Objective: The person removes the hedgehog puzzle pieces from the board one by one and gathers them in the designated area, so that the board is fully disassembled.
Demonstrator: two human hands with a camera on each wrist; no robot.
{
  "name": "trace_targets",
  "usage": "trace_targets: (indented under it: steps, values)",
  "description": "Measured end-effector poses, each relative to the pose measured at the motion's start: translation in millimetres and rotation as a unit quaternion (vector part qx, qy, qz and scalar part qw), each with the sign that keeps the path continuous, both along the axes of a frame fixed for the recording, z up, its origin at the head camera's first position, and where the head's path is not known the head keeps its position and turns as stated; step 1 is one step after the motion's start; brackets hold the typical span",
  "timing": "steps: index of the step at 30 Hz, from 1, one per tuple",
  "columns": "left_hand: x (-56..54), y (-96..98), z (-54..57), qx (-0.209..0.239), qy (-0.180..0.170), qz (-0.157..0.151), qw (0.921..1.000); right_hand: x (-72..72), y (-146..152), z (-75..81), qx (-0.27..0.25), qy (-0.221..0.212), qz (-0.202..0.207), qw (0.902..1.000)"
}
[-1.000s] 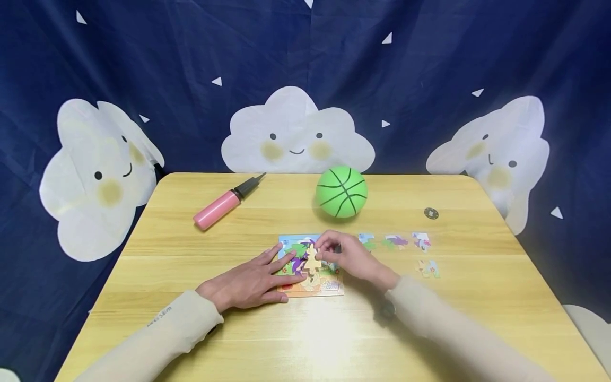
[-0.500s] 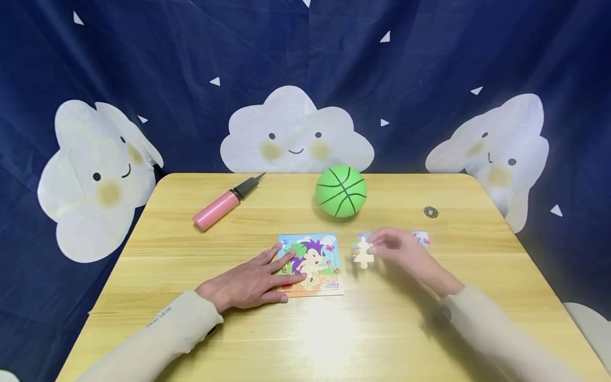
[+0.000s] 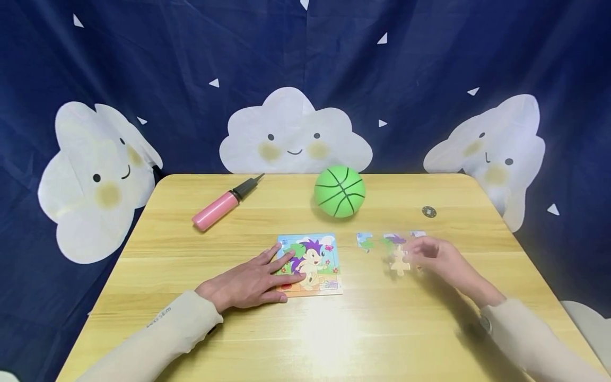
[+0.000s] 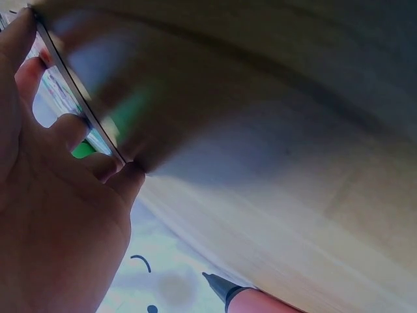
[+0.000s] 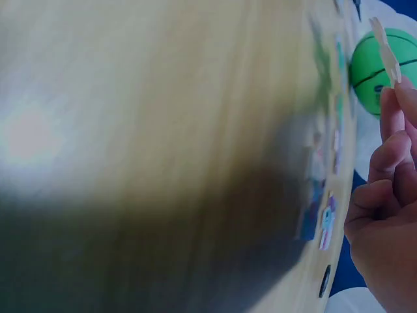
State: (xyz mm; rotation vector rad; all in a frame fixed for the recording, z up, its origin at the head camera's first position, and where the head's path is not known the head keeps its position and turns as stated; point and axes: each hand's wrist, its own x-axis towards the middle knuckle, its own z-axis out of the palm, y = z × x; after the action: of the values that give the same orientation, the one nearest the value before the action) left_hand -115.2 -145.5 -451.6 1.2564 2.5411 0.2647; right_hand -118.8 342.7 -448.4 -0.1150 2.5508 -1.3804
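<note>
My left hand [image 3: 245,284] rests with fingers spread on the left part of a picture puzzle board [image 3: 324,293] showing a purple-spined hedgehog. In the left wrist view, fingertips of the left hand [image 4: 58,215] lie along the board's edge [image 4: 78,94]. To the right, my right hand [image 3: 448,265] pinches a pale jigsaw piece [image 3: 399,261] between thumb and fingers, held above the table. The right wrist view shows this piece [image 5: 387,53] edge-on at the fingertips. Loose jigsaw pieces [image 3: 364,240] lie in a row just behind it, partly covered by the right hand.
A green ball [image 3: 340,191] with black lines stands behind the board. At the back left lies a pink hand pump [image 3: 216,211] with a black nozzle. A dark round chip [image 3: 429,211] lies at the back right. A navy cloud-print curtain [image 3: 191,42] hangs behind the table.
My right hand has carried the pinched jigsaw piece rightward, from over the board to beside the loose pieces, uncovering the hedgehog picture. The left hand has stayed in place.
</note>
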Motion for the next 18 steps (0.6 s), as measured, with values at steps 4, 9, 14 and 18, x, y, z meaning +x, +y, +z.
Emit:
trace_targets:
  steps: [4, 9, 14, 18]
  values:
    - [-0.2, -0.1, -0.2, 0.000, -0.002, 0.002, 1.0000, 3.0, 3, -3.7, 0.033, 0.018, 0.026, 0.9989]
    - [-0.5, 0.2, 0.2, 0.001, -0.003, 0.003, 1.0000, 4.9, 4, -8.7, 0.075, 0.063, 0.049, 0.9940]
    - [-0.5, 0.1, 0.2, -0.001, -0.005, 0.005, 1.0000, 4.0, 7, -13.8, 0.109, 0.101, 0.051, 0.9876]
    - [-0.4, 0.0, -0.3, -0.001, -0.005, 0.006, 1.0000, 3.0, 8, -17.4, 0.136, 0.126, 0.047, 0.9816]
